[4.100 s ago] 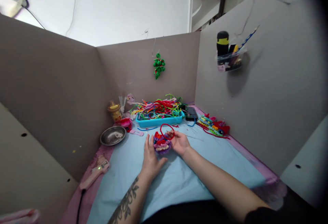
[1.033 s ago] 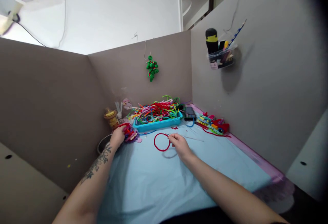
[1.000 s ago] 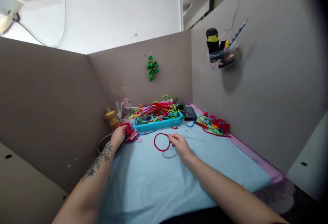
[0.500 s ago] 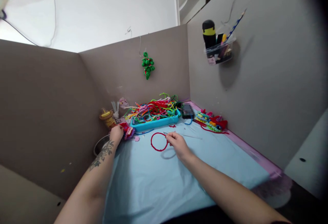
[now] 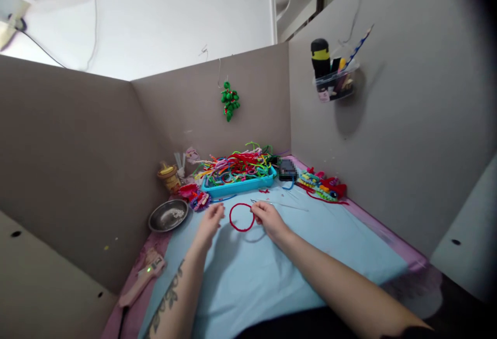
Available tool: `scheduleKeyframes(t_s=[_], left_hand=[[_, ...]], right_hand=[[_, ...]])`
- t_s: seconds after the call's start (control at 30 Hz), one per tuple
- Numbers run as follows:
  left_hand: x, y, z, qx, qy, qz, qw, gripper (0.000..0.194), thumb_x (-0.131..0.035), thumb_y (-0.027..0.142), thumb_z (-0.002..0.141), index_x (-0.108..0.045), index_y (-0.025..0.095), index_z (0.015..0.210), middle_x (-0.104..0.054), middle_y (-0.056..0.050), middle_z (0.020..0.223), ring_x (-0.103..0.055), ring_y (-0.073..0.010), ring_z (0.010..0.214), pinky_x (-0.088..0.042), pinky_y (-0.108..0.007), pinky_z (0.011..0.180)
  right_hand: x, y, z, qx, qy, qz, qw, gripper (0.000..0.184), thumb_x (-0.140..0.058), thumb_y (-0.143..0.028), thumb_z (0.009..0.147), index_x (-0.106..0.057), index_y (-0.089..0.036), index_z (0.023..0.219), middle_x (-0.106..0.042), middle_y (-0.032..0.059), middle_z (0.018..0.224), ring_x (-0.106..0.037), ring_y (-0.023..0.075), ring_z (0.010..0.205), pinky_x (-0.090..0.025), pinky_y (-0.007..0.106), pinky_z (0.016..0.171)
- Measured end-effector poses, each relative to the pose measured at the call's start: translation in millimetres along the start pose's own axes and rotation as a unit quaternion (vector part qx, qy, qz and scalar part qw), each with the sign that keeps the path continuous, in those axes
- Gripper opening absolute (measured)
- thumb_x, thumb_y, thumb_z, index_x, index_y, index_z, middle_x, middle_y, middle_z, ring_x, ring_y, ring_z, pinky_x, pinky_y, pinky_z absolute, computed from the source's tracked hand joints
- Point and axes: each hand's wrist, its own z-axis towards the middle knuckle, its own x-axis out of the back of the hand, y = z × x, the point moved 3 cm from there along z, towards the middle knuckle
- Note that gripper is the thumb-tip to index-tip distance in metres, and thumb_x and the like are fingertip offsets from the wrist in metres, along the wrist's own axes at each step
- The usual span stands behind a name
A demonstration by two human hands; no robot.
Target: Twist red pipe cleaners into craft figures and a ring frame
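Note:
My right hand (image 5: 268,219) pinches a thin red fuzzy ring, which looks like a pipe cleaner bent into a circle (image 5: 241,231). The ring is upright over the pale blue cloth (image 5: 248,282), casting a shadow below. Left of the ring, my left hand (image 5: 212,219) hangs with its fingers slightly curled and apart; I see nothing in it, and it does not touch the ring. Behind my right fingers runs a slim metal tool (image 5: 289,206); whether the hand touches it I cannot tell.
A blue tray (image 5: 236,188) heaped with coloured pipe cleaners (image 5: 244,163) stands at the back. To the left are a metal bowl (image 5: 161,220) with small pale bits, a red-purple fuzzy piece (image 5: 198,198) and a pink glue gun (image 5: 143,281). Colourful fuzzy pieces (image 5: 324,186) lie along the right wall.
My left hand has come away from the red-purple piece by the bowl and moved right, near the ring. My right hand keeps the ring in almost the same place.

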Motion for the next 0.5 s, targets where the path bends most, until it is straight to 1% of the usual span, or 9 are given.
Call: scheduleKeyframes(t_s=[0.03,0.07,0.13,0.2,0.27,0.33,0.4,0.5], left_hand=[[-14.6,-5,-9,0.003,-0.026,-0.024,0.999,0.035,-0.059,0.044,0.072,-0.065,0.019,0.097,-0.066,-0.007,0.092,-0.06,-0.0232,0.085,-0.046,-0.033,0.074],[-25.3,-8,-15,-0.01,-0.039,-0.055,0.998,0.032,-0.061,0.042,0.071,-0.067,0.019,0.092,-0.067,-0.008,0.091,-0.059,-0.0238,0.089,-0.044,-0.034,0.08],[-34.5,-13,-21,-0.053,-0.024,-0.104,0.993,0.028,-0.064,0.039,0.07,-0.069,0.019,0.089,-0.067,-0.007,0.095,-0.057,-0.0237,0.095,-0.04,-0.033,0.088],[-34.8,-16,-23,-0.076,-0.028,-0.106,0.991,0.027,-0.063,0.039,0.071,-0.069,0.019,0.089,-0.068,-0.007,0.093,-0.058,-0.0227,0.093,-0.04,-0.032,0.087],[-32.4,-18,-23,-0.085,-0.052,-0.077,0.992,0.028,-0.061,0.039,0.072,-0.068,0.017,0.086,-0.069,-0.007,0.085,-0.06,-0.0216,0.082,-0.043,-0.031,0.078],[-30.2,-18,-24,-0.095,-0.065,-0.048,0.992,0.027,-0.061,0.038,0.071,-0.068,0.015,0.081,-0.069,-0.007,0.077,-0.06,-0.0203,0.074,-0.044,-0.03,0.071],[-29.2,-18,-26,-0.108,-0.059,-0.03,0.992,0.025,-0.062,0.037,0.07,-0.069,0.014,0.078,-0.069,-0.007,0.076,-0.059,-0.0192,0.071,-0.044,-0.029,0.069],[-29.6,-17,-29,-0.116,-0.044,-0.011,0.992,0.023,-0.063,0.035,0.069,-0.069,0.014,0.075,-0.068,-0.006,0.073,-0.058,-0.018,0.069,-0.043,-0.027,0.066]], right_hand=[[-1,2,-1,-0.002,-0.005,-0.007,1.0,0.016,-0.056,-0.031,0.07,-0.052,-0.017,0.064,-0.041,-0.0062,0.049,-0.035,0.0081,0.045,-0.025,0.021,0.045],[-2,3,-1,-0.001,-0.01,-0.019,1.0,0.016,-0.055,-0.031,0.071,-0.052,-0.017,0.065,-0.041,-0.0063,0.049,-0.035,0.0081,0.045,-0.025,0.021,0.044],[-5,5,-3,0.002,-0.022,-0.049,0.999,0.015,-0.053,-0.03,0.072,-0.053,-0.017,0.065,-0.041,-0.0063,0.048,-0.035,0.0082,0.045,-0.026,0.021,0.044],[-10,7,-5,-0.005,-0.049,-0.081,0.996,0.014,-0.052,-0.029,0.072,-0.054,-0.017,0.065,-0.04,-0.0066,0.047,-0.034,0.008,0.044,-0.025,0.021,0.043],[-15,7,-8,-0.016,-0.083,-0.108,0.99,0.014,-0.051,-0.028,0.072,-0.055,-0.017,0.064,-0.039,-0.0069,0.045,-0.032,0.0075,0.042,-0.024,0.02,0.042],[-21,7,-10,-0.014,-0.112,-0.127,0.986,0.015,-0.051,-0.028,0.073,-0.055,-0.016,0.064,-0.041,-0.0064,0.046,-0.032,0.007,0.042,-0.023,0.02,0.042],[-24,8,-12,-0.007,-0.125,-0.136,0.983,0.016,-0.051,-0.028,0.073,-0.054,-0.016,0.063,-0.046,-0.005,0.049,-0.035,0.0071,0.044,-0.025,0.02,0.043],[-26,10,-13,0.004,-0.127,-0.138,0.982,0.018,-0.051,-0.031,0.075,-0.052,-0.017,0.064,-0.051,-0.0038,0.052,-0.039,0.0077,0.045,-0.029,0.02,0.046]])
